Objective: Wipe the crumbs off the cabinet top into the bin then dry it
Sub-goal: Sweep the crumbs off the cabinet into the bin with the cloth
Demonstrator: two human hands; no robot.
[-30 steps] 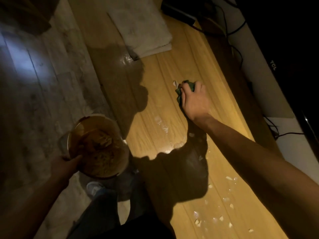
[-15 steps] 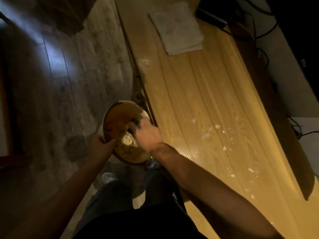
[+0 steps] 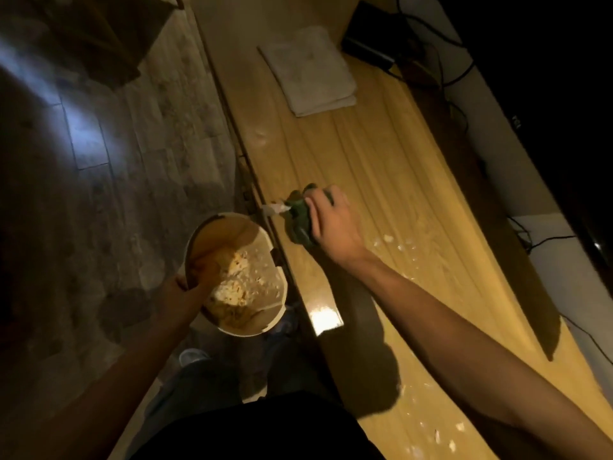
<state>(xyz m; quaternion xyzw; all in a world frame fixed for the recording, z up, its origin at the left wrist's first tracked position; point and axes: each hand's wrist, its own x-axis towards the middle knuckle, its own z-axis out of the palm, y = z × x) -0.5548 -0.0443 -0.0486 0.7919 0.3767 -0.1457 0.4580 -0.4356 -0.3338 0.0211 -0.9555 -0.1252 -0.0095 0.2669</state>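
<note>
bin (image 3: 262, 242): off cabinet top's (image 3: 381, 167) front edge, left hand (image 3: 185, 288) on rim
cloth (image 3: 300, 220): under right hand (image 3: 335, 224), near that edge
crumbs (image 3: 398, 245): right of cloth
folded towel (image 3: 311, 69): far end

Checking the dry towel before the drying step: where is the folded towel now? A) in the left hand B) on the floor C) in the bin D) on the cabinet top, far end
D: the towel lies folded on the cabinet top, beyond the right hand.
</note>
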